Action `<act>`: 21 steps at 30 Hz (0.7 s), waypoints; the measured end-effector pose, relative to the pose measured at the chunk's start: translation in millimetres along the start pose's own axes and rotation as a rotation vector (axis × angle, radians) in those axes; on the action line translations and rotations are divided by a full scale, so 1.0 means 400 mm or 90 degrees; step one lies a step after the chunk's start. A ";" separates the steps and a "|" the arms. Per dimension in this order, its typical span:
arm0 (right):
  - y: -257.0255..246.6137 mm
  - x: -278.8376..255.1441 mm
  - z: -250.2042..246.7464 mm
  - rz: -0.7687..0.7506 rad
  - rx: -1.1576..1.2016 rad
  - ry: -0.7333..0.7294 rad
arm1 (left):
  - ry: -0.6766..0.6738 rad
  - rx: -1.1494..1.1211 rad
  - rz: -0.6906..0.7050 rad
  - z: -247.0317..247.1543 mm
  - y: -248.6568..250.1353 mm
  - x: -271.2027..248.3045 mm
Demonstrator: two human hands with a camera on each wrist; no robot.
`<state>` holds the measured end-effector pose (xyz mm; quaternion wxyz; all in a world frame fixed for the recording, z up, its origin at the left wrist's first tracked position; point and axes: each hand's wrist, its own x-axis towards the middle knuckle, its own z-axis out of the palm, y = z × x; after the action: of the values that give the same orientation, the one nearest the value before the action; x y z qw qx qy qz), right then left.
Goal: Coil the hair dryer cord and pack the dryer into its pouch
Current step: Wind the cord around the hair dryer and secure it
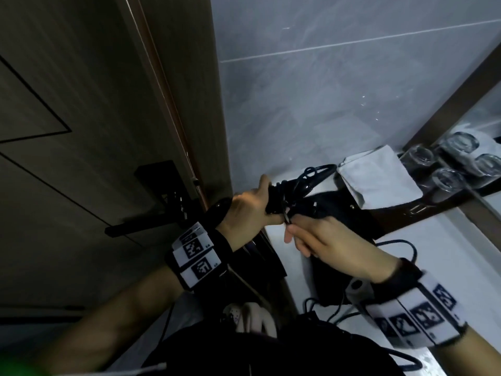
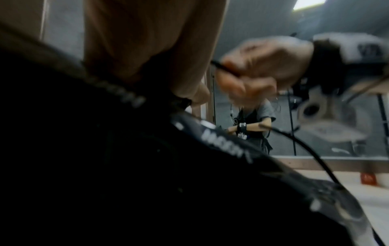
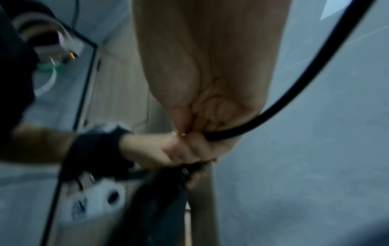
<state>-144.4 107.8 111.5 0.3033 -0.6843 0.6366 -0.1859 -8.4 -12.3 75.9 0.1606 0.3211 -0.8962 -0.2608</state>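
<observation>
Hair dryer (image 1: pixel 336 210), black, its cord (image 1: pixel 295 185) looped around the handle.

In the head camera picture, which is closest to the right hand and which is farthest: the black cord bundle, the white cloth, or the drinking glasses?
From the right hand:
1. Black cord bundle: touching the fingertips, gripped by the left hand.
2. White cloth: farther back on the counter, to the right.
3. Drinking glasses: farthest, at the right edge by the mirror.
</observation>
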 end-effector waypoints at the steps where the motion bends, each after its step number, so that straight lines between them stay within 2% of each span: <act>1: 0.020 0.002 0.004 0.005 -0.017 -0.027 | 0.010 -0.068 -0.002 0.000 0.003 0.000; 4: 0.061 0.012 0.007 0.024 -0.081 -0.016 | -0.002 -0.205 -0.009 0.010 0.008 -0.012; 7: 0.080 0.021 0.009 0.068 -0.167 0.060 | -0.002 -0.329 -0.025 0.010 -0.001 -0.012; 9: 0.091 0.021 0.011 0.057 -0.195 0.110 | -0.037 -0.367 -0.011 0.005 -0.002 -0.010; 12: 0.098 0.020 0.005 0.005 -0.125 0.128 | -0.091 -0.386 0.016 -0.006 -0.001 -0.009; 16: 0.088 0.020 0.008 -0.083 -0.038 0.153 | -0.194 -0.462 0.001 -0.018 0.007 -0.017; 21: 0.076 0.026 0.016 -0.112 0.080 0.204 | -0.231 -0.551 -0.048 -0.028 0.001 -0.023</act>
<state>-162.1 98.7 85.4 0.2223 -0.6788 0.6016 -0.3576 3.4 -9.9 84.2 0.1110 0.2063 -0.7064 -0.6679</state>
